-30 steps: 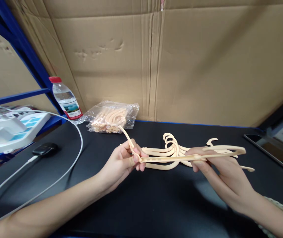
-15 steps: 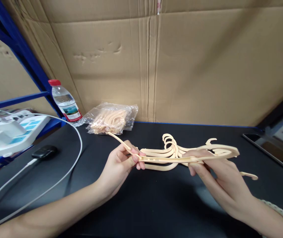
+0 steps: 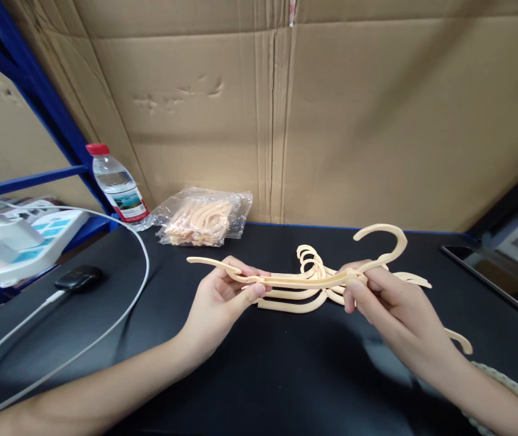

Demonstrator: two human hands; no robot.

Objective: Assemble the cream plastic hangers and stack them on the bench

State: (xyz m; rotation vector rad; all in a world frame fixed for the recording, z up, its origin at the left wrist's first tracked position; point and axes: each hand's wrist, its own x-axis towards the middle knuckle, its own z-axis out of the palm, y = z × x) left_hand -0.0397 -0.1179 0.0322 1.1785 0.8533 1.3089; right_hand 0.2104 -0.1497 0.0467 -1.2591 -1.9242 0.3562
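A cream plastic folding clothes hanger [image 3: 307, 281] is stretched between both hands above the table. My left hand [image 3: 227, 293] pinches it near a joint, with a thin arm of it pointing out to the left. At its other end, my right hand [image 3: 388, 303] grips the joint beside the hook [image 3: 393, 242], which curves up and to the left. Just behind and below lie several matching hangers [image 3: 295, 307], their hooks bunched together; my hands partly cover them. Another cream hook end [image 3: 461, 340] shows beyond my right wrist.
A clear plastic bag [image 3: 202, 218] of cream hanger parts lies at the back, beside a red-capped water bottle [image 3: 123, 191]. On the left are a white power strip [image 3: 36, 248], a black device [image 3: 80, 277] and a white cable [image 3: 145, 266]. A phone [image 3: 490, 278] lies right. Cardboard [image 3: 377, 121] stands behind.
The held hanger has turned, so its hook now stands up rather than lying edge-on to the right. Its left arm has tipped flatter. Both hands keep hold.
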